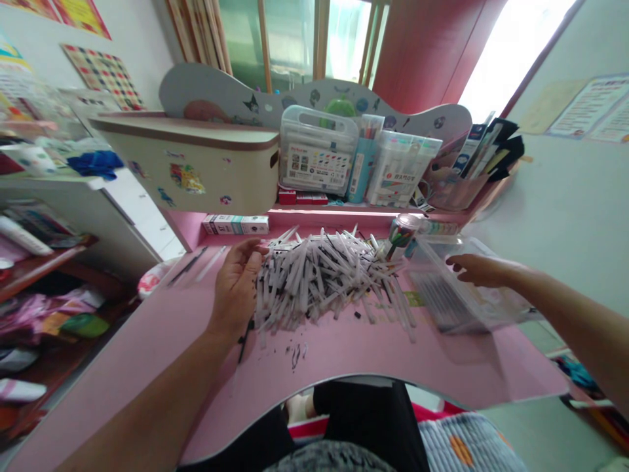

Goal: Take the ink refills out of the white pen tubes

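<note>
A large heap of slim white pens, with dark bits among them, lies on the pink desk. My left hand rests against the heap's left side, fingers loosely bent and apart, with nothing seen held in it. Over at the right, my right hand hovers above a clear plastic box. Its fingers are slightly curled and apart, and I see nothing in them. Inside the box, a layer of similar pens shows through the wall. A dark thin stick lies below my left hand.
Behind the heap stand a small jar and a long white carton. The shelf above holds a cream bin, a clear marker case and a pen holder. Loose sticks lie left on the desk.
</note>
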Demonstrator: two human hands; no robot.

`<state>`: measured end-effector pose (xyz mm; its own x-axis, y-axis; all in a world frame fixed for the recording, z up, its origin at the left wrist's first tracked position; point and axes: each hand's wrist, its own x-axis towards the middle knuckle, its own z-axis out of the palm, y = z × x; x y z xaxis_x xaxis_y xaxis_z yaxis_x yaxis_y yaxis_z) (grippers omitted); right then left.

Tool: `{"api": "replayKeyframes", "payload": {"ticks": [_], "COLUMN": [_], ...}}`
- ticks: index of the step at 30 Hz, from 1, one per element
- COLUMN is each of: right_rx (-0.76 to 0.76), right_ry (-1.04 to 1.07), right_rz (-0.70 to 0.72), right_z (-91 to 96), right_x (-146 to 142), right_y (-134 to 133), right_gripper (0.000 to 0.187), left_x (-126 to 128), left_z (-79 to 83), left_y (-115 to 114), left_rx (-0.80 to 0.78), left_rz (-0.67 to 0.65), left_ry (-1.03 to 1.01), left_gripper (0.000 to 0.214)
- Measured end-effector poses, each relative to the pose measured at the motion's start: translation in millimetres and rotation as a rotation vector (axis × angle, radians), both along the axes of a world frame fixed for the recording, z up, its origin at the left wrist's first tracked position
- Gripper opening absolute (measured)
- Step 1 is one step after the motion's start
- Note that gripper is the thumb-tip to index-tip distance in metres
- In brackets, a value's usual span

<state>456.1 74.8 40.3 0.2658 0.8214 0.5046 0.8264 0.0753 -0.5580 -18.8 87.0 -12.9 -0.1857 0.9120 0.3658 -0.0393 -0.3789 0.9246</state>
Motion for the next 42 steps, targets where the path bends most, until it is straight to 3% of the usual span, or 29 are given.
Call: {"api": "replayKeyframes", "payload": {"ticks": [4,7,10,12,15,18,20,24,33,38,42], "right_rx": [-0.306,-0.332,-0.265,-0.26,-0.373,-0.461,-0.466,-0.401,-0.223,0.062,0.392], "right_ry": [-0.109,-0.321,-0.572,-0.598,-0.577,-0.572,-0.568,-0.562,-0.56,-0.438,-0.051], "right_rz": [0.021,0.061,0.134,0.242,0.351,0.379,0.369,0.356,0.41,0.453,0.314], "right_z": [32.8,59.8,70.7,66.1,46.0,18.2,0.0,-26.2,-55.8,-50.6,-33.6], "right_x": [-6,-37,-88,-124,-164,-185,-190,-192,-187,-184,-183], "right_y": [-6,-22,-42,-49,-46,-35,-29,-23,-15,-25,-35], "right_gripper": [0.024,0.018,0.013,0.013,0.01,0.005,0.013,0.029,0.021,0.018,0.008], "left_x": [0,0,0,0,-1,-2,-2,-2,-1,0,1], "left_z": [0.7,0.6,-0.5,-1.4,-1.6,-0.5,0.0,-1.2,-2.1,-1.5,-1.8], "left_y": [0,0,0,1,2,3,3,3,1,-1,-4], "left_rx": [0.005,-0.007,-0.017,-0.022,-0.025,-0.029,-0.037,-0.037,-0.011,-0.009,0.001], "left_rz": [0.003,0.003,0.006,0.014,0.031,0.043,0.046,0.034,0.002,-0.027,-0.03], "left_ry": [-0.018,-0.029,-0.024,-0.017,0.002,0.018,0.02,0.024,0.022,0.035,0.148], "left_gripper": [0.026,0.026,0.026,0.026,0.026,0.025,0.024,0.025,0.025,0.025,0.024]}}
